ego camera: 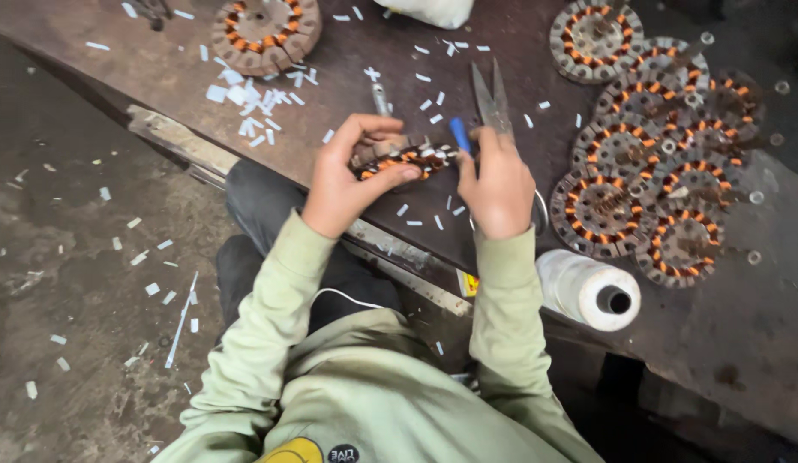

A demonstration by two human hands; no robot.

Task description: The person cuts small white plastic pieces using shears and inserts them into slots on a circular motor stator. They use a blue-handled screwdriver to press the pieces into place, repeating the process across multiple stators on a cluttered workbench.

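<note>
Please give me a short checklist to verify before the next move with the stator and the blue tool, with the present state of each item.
1. Left hand grips the wound stator: ok.
2. Right hand holds the blue-handled tool: ok.
3. Tool tip seated in a slot: cannot tell, hidden.
4. Scissors lie close to the right hand's fingers: not ok.
5. Thread spool within reach: ok.
6. Bench free of paper scraps: not ok.

Workbench point(742, 334) (stators point(652, 163), scissors point(492, 99), paper scraps point(253, 99))
</note>
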